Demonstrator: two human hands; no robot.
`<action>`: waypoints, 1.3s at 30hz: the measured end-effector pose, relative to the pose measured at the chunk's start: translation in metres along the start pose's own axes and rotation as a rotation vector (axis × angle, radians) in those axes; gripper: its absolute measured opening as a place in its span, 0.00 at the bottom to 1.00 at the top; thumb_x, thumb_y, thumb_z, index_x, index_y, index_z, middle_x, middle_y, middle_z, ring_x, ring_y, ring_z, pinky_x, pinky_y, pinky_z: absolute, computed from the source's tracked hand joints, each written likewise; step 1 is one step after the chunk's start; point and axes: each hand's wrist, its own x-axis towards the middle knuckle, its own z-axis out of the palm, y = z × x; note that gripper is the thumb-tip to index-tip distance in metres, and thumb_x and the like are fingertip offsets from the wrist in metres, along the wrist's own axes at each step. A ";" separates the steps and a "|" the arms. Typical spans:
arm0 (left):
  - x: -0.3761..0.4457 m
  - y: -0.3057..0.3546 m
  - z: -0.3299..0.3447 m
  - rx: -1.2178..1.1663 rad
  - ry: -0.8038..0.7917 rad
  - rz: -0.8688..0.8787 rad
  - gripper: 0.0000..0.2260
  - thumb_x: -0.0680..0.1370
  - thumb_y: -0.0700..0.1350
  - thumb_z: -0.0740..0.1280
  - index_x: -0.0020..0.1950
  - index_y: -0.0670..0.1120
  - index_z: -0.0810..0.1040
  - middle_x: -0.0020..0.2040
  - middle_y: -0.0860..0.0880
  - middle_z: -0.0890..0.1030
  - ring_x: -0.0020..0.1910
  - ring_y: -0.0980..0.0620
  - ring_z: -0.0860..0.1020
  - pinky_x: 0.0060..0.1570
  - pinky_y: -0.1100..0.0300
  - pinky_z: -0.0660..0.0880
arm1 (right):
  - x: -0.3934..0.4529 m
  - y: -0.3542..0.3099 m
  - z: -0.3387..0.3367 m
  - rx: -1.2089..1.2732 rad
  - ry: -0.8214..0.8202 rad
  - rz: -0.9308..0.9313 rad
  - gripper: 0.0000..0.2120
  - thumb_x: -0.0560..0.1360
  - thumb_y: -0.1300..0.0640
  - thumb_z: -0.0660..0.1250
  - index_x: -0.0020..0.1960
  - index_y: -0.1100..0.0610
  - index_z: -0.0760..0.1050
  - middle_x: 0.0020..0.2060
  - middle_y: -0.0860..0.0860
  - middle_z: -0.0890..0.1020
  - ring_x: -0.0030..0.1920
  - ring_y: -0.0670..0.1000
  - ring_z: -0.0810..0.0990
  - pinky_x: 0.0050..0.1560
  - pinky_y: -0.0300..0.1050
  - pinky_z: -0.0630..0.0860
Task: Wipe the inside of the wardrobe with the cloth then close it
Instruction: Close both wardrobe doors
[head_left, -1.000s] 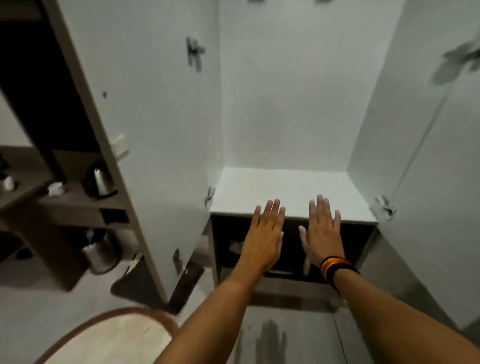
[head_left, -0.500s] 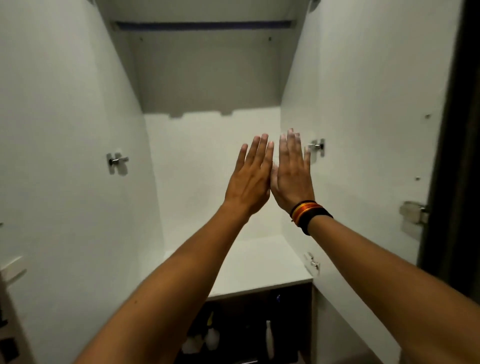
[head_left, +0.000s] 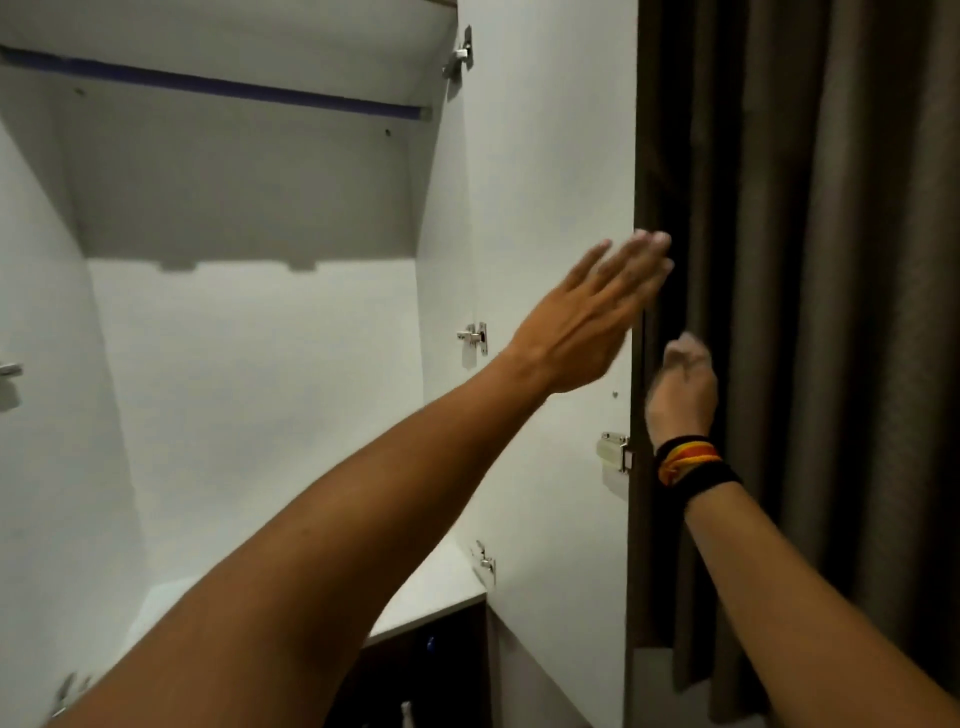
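Note:
The white wardrobe (head_left: 249, 389) stands open in front of me. Its right door (head_left: 545, 156) is swung out toward me. My left hand (head_left: 587, 317) reaches across with flat, spread fingers over the inner face of that door, fingertips at its outer edge. My right hand (head_left: 680, 384), with a striped wristband, is just past the door's edge with fingers curled in; it is blurred, and I cannot tell if it touches the door. No cloth is in view.
A dark hanging rail (head_left: 208, 83) runs across the top of the wardrobe. A brown curtain (head_left: 831, 260) hangs right behind the open door. Metal hinges (head_left: 474, 338) and a catch (head_left: 615, 452) sit on the door. A dark lower compartment (head_left: 426, 665) lies under the white shelf (head_left: 431, 587).
My view swung up and right, from the wardrobe floor to the right door. Both hands moved from side by side inside the wardrobe to the door's outer edge, and the right hand curled.

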 end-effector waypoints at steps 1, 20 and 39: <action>0.015 0.007 -0.002 0.029 -0.050 0.048 0.29 0.82 0.42 0.57 0.83 0.42 0.57 0.84 0.40 0.55 0.84 0.43 0.48 0.81 0.45 0.42 | 0.007 0.003 -0.004 0.110 -0.090 0.250 0.23 0.82 0.51 0.56 0.75 0.57 0.66 0.74 0.56 0.69 0.74 0.57 0.67 0.71 0.49 0.63; -0.030 -0.070 -0.055 0.271 -0.649 0.341 0.15 0.83 0.45 0.66 0.68 0.43 0.78 0.66 0.45 0.80 0.65 0.44 0.78 0.57 0.54 0.79 | -0.108 -0.009 0.078 0.291 -0.552 0.382 0.11 0.80 0.51 0.64 0.53 0.56 0.81 0.46 0.58 0.83 0.45 0.56 0.82 0.46 0.49 0.80; -0.165 -0.255 0.048 0.449 -1.022 -0.051 0.11 0.82 0.40 0.67 0.63 0.43 0.82 0.62 0.44 0.83 0.60 0.44 0.82 0.54 0.54 0.78 | -0.182 0.036 0.371 0.289 -0.748 0.480 0.09 0.75 0.59 0.69 0.36 0.55 0.78 0.39 0.54 0.83 0.41 0.55 0.80 0.40 0.46 0.78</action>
